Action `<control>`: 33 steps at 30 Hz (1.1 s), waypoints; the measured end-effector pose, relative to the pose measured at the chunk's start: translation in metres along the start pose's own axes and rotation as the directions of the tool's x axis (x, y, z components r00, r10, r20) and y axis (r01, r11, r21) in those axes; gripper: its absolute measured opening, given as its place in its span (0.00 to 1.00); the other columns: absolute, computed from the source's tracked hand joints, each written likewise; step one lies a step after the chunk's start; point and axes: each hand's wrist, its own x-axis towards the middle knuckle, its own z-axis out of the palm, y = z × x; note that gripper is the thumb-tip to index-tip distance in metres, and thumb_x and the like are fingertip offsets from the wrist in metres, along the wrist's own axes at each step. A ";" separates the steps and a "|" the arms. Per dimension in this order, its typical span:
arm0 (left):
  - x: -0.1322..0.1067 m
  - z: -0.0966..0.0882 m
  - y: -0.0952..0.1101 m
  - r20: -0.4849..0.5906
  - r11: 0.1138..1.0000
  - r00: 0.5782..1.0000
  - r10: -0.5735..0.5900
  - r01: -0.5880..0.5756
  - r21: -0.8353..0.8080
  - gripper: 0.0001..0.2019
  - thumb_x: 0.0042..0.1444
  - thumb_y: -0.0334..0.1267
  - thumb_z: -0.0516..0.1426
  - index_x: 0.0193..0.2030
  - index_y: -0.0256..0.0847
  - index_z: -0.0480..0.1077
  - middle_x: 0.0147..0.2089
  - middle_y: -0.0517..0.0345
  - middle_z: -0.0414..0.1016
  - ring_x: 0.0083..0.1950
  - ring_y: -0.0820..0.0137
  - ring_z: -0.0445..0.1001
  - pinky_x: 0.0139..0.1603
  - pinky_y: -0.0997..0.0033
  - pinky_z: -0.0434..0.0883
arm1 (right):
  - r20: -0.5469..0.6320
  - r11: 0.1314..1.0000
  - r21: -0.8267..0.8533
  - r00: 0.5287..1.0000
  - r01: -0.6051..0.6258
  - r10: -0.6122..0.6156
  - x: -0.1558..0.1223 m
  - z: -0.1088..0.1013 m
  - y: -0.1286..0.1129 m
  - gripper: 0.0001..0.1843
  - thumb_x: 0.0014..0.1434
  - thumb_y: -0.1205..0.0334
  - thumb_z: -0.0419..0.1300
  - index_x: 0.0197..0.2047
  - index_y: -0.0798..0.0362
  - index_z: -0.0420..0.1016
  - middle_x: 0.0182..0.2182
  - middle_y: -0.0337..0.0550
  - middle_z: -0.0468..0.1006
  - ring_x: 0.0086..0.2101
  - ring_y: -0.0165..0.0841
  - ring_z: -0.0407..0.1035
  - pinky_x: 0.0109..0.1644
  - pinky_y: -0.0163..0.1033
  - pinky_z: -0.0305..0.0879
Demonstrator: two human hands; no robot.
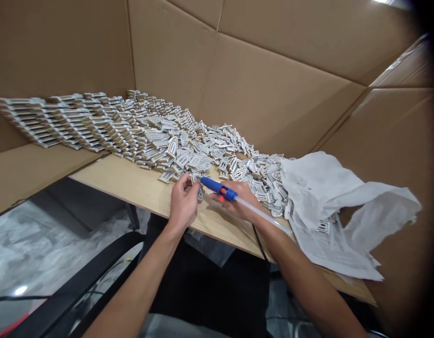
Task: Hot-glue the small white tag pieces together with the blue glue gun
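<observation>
Rows of small laser-cut window frames (142, 136), layered in white and tan, spread across the far part of a pale wood tabletop (132, 188). They overlap like shingles toward the left and loosen into a scattered heap toward the right. At the near edge of that heap, the left hand (183, 202) is curled almost closed, pinching one small frame (198, 190) between its fingertips and holding it up just off the wood. The right hand (236, 202) is partly closed around a blue-handled hot glue pen (215, 186), which has a small red glow near its grip. The pen's front end points left, just beside the pinched frame, though the exact gap is hard to make out. A translucent white glue stick (261, 213) extends from the back of the pen, and a thin black cable (259, 244) drops past the tabletop's near edge under the right forearm. Crumpled white paper (329, 197) lies to the right against the heap, above a printed sheet (325, 249) hanging near the edge. Cardboard panels (245, 84) wall off the back and right side, a cardboard flap (23, 176) extends to the left, and a black chair arm (97, 267) curves below the left forearm.
</observation>
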 end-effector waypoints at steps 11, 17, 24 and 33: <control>0.007 0.000 -0.016 0.004 0.998 0.998 0.055 -0.055 0.001 0.11 0.59 0.35 0.59 0.28 0.42 0.60 0.27 0.65 0.63 0.29 0.75 0.64 0.28 0.78 0.60 | 0.068 0.971 -0.208 0.992 0.120 -0.108 -0.007 0.004 0.001 0.15 0.71 0.52 0.56 0.35 0.52 0.65 0.31 0.42 0.73 0.28 0.31 0.64 0.34 0.37 0.54; 0.002 0.004 -0.010 -0.014 0.993 0.996 -0.093 0.092 -0.067 0.10 0.55 0.40 0.63 0.32 0.41 0.66 0.30 0.64 0.68 0.31 0.74 0.70 0.30 0.78 0.70 | -0.262 0.959 -0.282 0.961 0.015 -0.092 -0.005 -0.001 0.003 0.16 0.74 0.50 0.51 0.36 0.51 0.65 0.33 0.47 0.73 0.30 0.34 0.65 0.34 0.39 0.56; 0.016 -0.002 0.009 -0.089 0.953 0.974 -0.209 0.183 -0.240 0.09 0.48 0.36 0.65 0.33 0.38 0.70 0.34 0.59 0.75 0.36 0.70 0.79 0.46 0.65 0.80 | -0.336 0.985 -0.106 0.937 -0.138 0.095 0.001 0.005 0.026 0.23 0.70 0.40 0.55 0.33 0.50 0.64 0.31 0.45 0.74 0.28 0.34 0.66 0.34 0.38 0.55; 0.084 0.004 0.059 -0.242 0.937 0.942 -0.232 0.149 -0.317 0.10 0.43 0.18 0.62 0.23 0.34 0.68 0.26 0.56 0.74 0.33 0.71 0.79 0.49 0.64 0.82 | -0.311 0.966 -0.061 0.924 -0.253 0.222 0.007 0.004 0.039 0.24 0.68 0.40 0.56 0.32 0.51 0.69 0.29 0.45 0.76 0.27 0.34 0.66 0.33 0.38 0.54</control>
